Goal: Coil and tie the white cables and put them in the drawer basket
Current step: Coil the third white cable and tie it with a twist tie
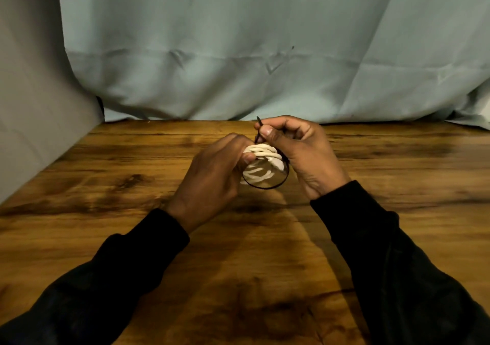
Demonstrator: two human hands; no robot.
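Observation:
A coiled white cable [261, 163] is held above the middle of the wooden table [132, 185]. My left hand [212, 175] grips the coil from the left, fingers curled around its loops. A thin black tie [275, 184] loops around the coil's lower side. Its free end sticks up between the thumb and forefinger of my right hand [297, 148], which pinches it just above the coil. No drawer basket is in view.
A pale blue cloth [238, 52] hangs behind the table's far edge. A grey wall panel [31, 106] runs along the left side. Both forearms wear black sleeves.

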